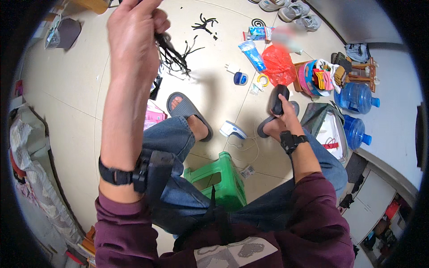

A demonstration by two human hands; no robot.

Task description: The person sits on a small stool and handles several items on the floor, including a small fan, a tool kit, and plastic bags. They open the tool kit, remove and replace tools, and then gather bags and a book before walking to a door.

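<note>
My left hand [135, 30] is raised at the upper left, its fingers closed on a bunch of black cords [172, 53] that dangles beside the wrist. Part of what it grips is cut off by the picture's top edge. Low on the right, my right hand [287, 110] holds a black oblong case [280, 99] above my slippered foot. Several more black strands [205, 24] lie spread on the tiled floor ahead. Between my feet is a white and blue handheld device [233, 129] with a pale cable.
A green plastic stool [221, 181] stands between my legs. Ahead on the right are a red plastic bag [278, 65], a blue packet [252, 55], a yellow tape roll [263, 80] and a basket of clothes [306, 78]. Large blue water bottles [355, 97] lie farther right.
</note>
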